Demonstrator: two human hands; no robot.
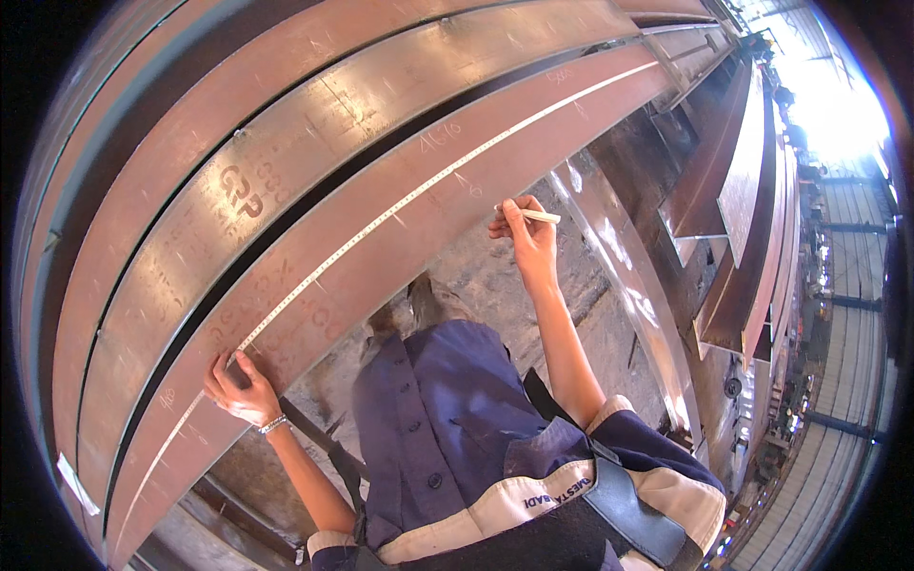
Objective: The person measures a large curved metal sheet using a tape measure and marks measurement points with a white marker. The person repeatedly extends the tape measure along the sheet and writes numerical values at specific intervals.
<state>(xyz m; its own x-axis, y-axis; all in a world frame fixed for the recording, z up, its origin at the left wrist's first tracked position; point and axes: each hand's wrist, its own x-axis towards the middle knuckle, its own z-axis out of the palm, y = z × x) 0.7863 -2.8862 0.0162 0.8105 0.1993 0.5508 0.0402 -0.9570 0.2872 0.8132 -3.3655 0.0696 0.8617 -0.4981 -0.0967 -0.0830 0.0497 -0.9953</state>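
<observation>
A long rust-brown steel beam runs from lower left to upper right in front of me. A pale measuring tape lies stretched along its top face. My left hand presses on the tape near the lower left, fingers curled over the beam's edge, a bracelet on the wrist. My right hand hovers at the beam's near edge further right and grips a white marker stick pointing right. Chalk marks show on the beam close to that hand.
Two more brown steel beams lie parallel behind the first. More steel sections are stacked at the right. The concrete floor shows below the beam, with my dark blue shirt and my shoes beneath me. Bright daylight glares at the upper right.
</observation>
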